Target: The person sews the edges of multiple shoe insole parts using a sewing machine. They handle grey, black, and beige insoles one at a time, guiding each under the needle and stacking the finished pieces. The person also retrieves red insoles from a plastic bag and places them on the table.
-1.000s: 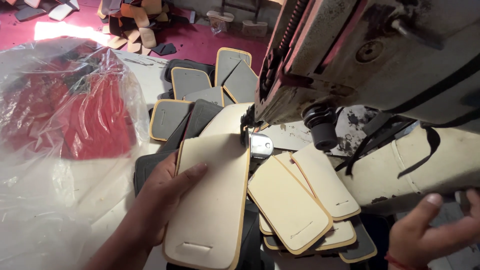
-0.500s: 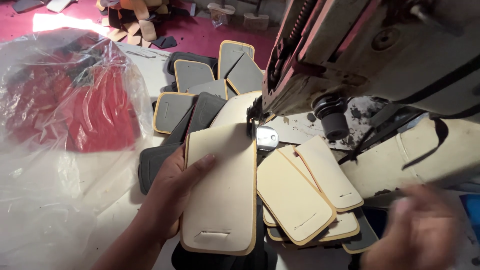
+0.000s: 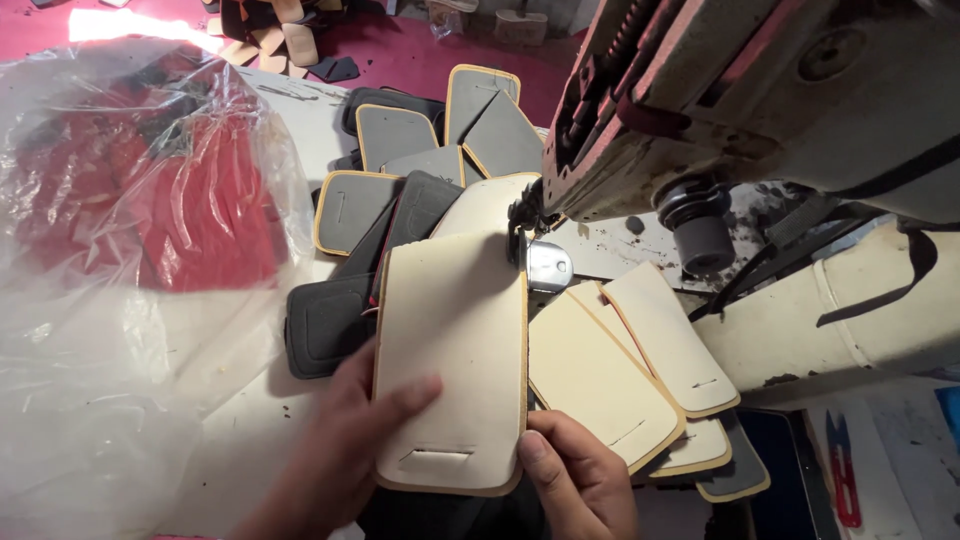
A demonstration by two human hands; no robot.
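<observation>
With cream panel (image 3: 452, 365) pinched at near corners by left hand (image 3: 345, 445) and right hand (image 3: 575, 480) mid-worktop, far edge under sewing-machine foot (image 3: 548, 265): seam alignment step, probably; next, steady, straight feed.

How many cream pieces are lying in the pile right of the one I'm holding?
3 show cream faces: the front piece, one overlapping behind it, and one peeking out underneath. A grey piece lies at the bottom; more may be hidden under the stack.
</observation>
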